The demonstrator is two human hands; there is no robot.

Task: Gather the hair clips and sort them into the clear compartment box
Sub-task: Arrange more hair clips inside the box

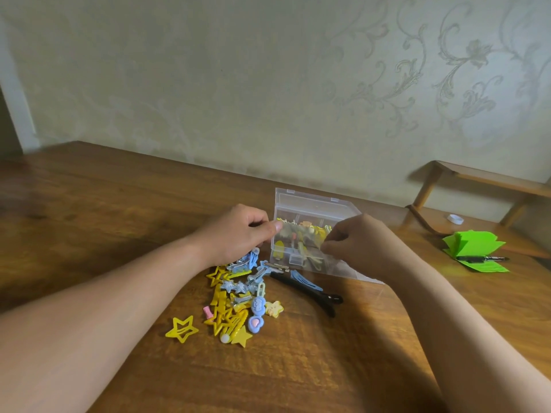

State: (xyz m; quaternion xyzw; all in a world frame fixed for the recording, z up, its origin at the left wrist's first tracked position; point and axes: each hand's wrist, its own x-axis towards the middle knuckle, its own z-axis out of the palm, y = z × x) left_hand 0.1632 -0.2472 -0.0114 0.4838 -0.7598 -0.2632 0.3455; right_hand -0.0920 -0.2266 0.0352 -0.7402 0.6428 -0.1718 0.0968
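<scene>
The clear compartment box (310, 204) stands on the wooden table with its lid up, and several yellow clips lie in its compartments. My left hand (235, 234) grips the box's left side, thumb on its rim. My right hand (354, 242) is at the box's right front edge with its fingertips pinched together; what they pinch is hidden. In front of the box lies a pile of yellow and blue hair clips (238, 293), with a yellow star clip (182, 329) apart at the left and a long black clip (310, 290) at the right.
A green notepad (474, 245) with a black pen across it lies at the right. Behind it are a white tape roll (455, 218) and a low wooden rack (489, 183) against the wall. The table's back edge meets the patterned wall.
</scene>
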